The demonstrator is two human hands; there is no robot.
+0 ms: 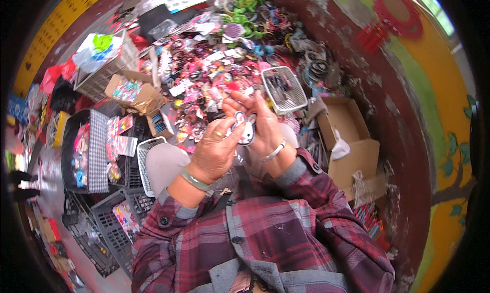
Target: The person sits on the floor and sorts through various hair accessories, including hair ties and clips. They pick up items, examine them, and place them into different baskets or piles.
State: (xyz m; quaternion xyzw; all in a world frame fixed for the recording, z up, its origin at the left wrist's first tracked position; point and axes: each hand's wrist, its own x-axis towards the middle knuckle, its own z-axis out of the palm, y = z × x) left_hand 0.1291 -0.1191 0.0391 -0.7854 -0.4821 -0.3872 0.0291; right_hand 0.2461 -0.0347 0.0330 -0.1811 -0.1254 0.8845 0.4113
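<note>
Here, a small black-and-white trinket [246,129] pinched between both hands at chest height, above the heaped table [214,73]. Left hand [214,150] curled shut on its near edge; right hand [263,124] cupping it from behind, fingers closed round it. Risky if the pinch loosens: likely lost among the clutter below, or dropped short of the wire basket [284,89] just beyond.

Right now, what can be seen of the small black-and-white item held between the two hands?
The small black-and-white item looks like a glossy hair accessory with rounded lobes, partly hidden, so its exact kind is unclear. It is held upright in front of the chest, over the heap of colourful accessories. The left hand, wearing a ring, pinches its left side; the right hand cradles it from behind, fingers extended.
</note>
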